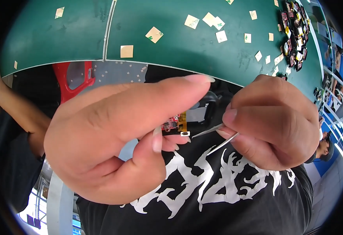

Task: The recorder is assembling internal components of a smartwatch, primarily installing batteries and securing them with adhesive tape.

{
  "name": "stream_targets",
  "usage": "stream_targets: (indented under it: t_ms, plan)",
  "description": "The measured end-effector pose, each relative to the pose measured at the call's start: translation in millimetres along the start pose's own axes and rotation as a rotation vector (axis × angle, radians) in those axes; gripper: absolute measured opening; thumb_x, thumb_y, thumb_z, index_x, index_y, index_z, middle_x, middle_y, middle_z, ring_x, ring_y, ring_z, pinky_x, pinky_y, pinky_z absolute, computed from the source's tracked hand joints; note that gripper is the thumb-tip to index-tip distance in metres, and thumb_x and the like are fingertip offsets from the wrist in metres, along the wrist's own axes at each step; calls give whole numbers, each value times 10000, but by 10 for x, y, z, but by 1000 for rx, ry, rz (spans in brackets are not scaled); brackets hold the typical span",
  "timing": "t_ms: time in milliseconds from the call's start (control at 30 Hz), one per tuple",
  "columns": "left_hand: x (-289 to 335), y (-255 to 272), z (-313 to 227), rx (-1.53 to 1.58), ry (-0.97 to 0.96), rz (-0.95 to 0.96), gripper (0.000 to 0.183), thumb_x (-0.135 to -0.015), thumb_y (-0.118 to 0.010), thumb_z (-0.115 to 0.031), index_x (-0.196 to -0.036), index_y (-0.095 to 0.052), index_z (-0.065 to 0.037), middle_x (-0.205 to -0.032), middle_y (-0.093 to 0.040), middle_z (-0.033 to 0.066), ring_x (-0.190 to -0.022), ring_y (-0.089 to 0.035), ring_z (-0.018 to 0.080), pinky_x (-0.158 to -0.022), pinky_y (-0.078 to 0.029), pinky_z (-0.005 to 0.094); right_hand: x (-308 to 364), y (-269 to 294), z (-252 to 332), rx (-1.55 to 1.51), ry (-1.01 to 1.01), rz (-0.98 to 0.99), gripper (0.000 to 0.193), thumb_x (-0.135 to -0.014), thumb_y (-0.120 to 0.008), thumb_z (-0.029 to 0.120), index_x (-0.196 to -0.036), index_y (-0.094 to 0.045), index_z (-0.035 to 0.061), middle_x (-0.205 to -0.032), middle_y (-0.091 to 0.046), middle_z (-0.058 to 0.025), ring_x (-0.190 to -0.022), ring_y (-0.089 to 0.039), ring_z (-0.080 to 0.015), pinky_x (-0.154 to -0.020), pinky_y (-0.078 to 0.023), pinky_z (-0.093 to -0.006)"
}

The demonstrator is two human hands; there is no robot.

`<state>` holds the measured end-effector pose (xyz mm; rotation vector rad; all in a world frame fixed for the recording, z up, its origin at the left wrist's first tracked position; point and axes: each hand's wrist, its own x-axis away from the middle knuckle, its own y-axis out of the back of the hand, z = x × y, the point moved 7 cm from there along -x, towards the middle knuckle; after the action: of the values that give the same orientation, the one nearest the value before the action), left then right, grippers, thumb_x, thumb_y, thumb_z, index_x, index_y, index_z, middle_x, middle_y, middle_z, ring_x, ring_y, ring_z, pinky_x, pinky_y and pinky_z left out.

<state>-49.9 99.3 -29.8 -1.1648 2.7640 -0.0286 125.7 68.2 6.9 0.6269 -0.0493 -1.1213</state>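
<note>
Close up in the middle, my left hand point(105, 133) pinches a small electronic module point(170, 124) between its fingers. Red circuit board shows on the module, with a gold-coloured flex ribbon point(183, 119) and a tiny pale connector point(185, 134) at its end. Part of the module is hidden behind my fingers. My right hand point(275, 121) is closed around metal tweezers point(222, 145). The tweezer tips are apart; one tip points at the connector from just beside it, and I cannot tell whether they touch.
A green table point(77, 39) spans the top, with a seam and scattered beige paper squares point(127, 51). Several similar dark modules point(297, 35) are heaped at its far right. A red plastic seat point(67, 84) stands at the left, near another person's arm point(20, 103).
</note>
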Motion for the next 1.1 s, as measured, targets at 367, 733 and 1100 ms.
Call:
stream_targets:
  t_ms: [367, 733, 1100]
  plan:
    - [205, 867, 293, -392, 297, -762, 431, -966, -607, -44, -1385, -516, 1, -1053, -633, 56, -731, -581, 52, -642, -473, 184, 832, 754, -395, 461, -683, -248, 212, -742, -808, 51, -902, -674, 16, -809, -643, -77, -641, -594, -183, -551, -455, -288]
    - [45, 1920, 260, -1045, 245, -915, 416, -974, -652, -235, -1319, -586, -11, -985, -678, 67, -745, -582, 85, -653, -458, 211, 1680, 1041, -498, 553, -912, -396, 510, -753, -832, 228, -1192, -633, 63, -933, -592, -113, -752, -622, -281, -674, -513, -372]
    - [-789, -999, 542, -244, 289, -194, 338, -962, -566, -43, -1293, -578, 25, -1158, -684, 140, -872, -664, 123, -698, -504, 217, 1751, 1140, -744, 487, -713, -395, 433, -747, -773, 87, -1160, -646, 46, -935, -607, -96, -763, -623, -242, -659, -522, -326]
